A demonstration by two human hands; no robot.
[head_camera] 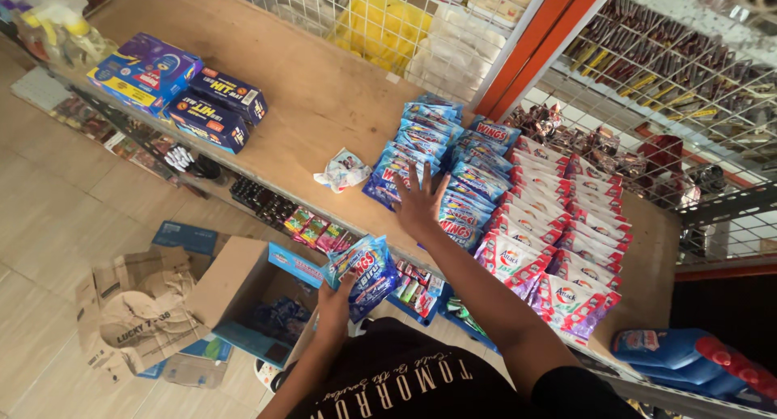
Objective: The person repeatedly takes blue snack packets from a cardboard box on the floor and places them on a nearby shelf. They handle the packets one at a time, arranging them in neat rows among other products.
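Note:
My right hand (418, 202) reaches out over the wooden shelf (324, 87) with its fingers spread, resting on a row of blue detergent sachets (421, 140). It holds nothing. My left hand (338, 299) stays low in front of the shelf edge and grips a small bundle of blue sachets (366, 272). Rows of pink and white sachets (558, 233) lie to the right of the blue ones.
An open cardboard box (243, 297) with blue packets stands on the tiled floor below, beside crumpled brown paper (133, 310). Dark blue boxes (210, 107) sit at the shelf's left. A crumpled wrapper (343, 170) lies mid-shelf. Wire mesh (647, 87) backs the shelf.

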